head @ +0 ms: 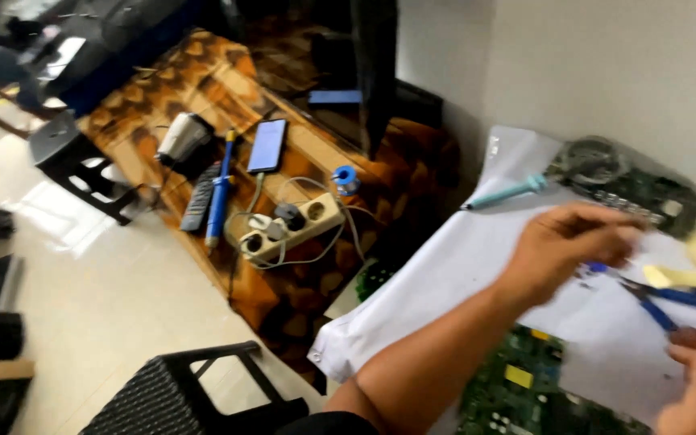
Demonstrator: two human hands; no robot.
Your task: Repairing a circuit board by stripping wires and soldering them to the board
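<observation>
My left hand (565, 242) reaches across a white sheet (445, 282) with its fingers drawn together, close to a dark green circuit board (638, 189) by the wall. Blur hides whether it holds anything. The jaws of blue-handled pliers (654, 302) lie just under that hand, and the handles run toward my right hand (694, 387) at the bottom right corner, which grips them near a red part. A teal-handled tool (501, 193) lies on the sheet to the left. A second green circuit board (525, 379) sits below my left forearm.
A low surface under patterned brown cloth (203, 80) carries a power strip (292, 229) with plugs, a phone (267, 145), a blue pump tool (219, 189), a remote (200, 197) and a solder spool (345, 179). Black stools (171, 395) stand on the tiled floor.
</observation>
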